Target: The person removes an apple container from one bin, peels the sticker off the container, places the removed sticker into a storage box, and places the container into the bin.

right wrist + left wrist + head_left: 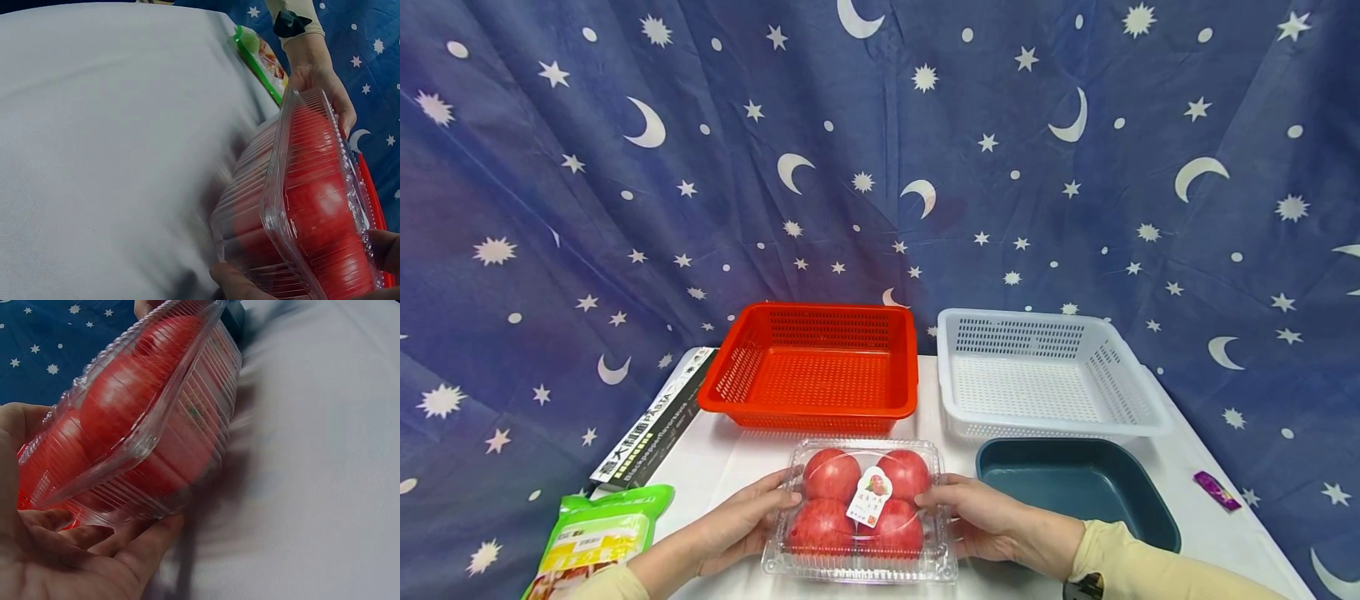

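Observation:
A clear plastic clamshell box [859, 573] of round red fruits [820, 527] is in the middle foreground of the head view. A white label [870, 497] with a fruit picture is on its lid. My left hand [739, 518] grips the left side, thumb at the lid's edge; the left wrist view shows its fingers beneath the box [187, 444]. On the opposite side my right hand [996, 523] holds it too, thumb over the rim. In the right wrist view, fingertips [234, 281] support the box's lower edge. The tablecloth shows below the box's base in both wrist views.
Behind the box stand a red basket [820, 410] and a white basket [1037, 427]. A dark teal tray [1075, 492] lies near the right forearm. On the left are a black pasta box [655, 425] and a green food bag [598, 533]. A small purple packet [1217, 491] lies far right.

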`<state>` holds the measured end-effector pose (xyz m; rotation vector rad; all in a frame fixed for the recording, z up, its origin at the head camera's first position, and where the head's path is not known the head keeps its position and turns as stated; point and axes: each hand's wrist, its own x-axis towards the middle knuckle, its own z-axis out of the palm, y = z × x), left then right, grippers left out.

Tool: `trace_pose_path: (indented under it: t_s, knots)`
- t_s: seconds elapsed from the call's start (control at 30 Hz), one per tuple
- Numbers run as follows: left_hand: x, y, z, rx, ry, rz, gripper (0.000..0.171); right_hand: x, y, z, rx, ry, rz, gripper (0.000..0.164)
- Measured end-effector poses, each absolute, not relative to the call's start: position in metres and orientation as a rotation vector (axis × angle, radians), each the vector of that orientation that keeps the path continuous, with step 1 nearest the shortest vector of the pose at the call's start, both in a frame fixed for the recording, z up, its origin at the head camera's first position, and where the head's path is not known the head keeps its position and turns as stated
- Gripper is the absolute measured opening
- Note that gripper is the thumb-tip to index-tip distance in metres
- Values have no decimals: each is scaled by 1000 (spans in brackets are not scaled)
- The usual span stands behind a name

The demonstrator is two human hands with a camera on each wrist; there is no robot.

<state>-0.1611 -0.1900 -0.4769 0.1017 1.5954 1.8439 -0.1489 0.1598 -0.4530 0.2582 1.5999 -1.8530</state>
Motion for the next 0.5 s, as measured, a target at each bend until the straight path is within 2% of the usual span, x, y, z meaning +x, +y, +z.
trace_pose_path:
  t_s: [0.5]
  knots:
    - [-164,-189,-477,145,1733,1746,82,-147,159,-453,266,1672,-1834,71]
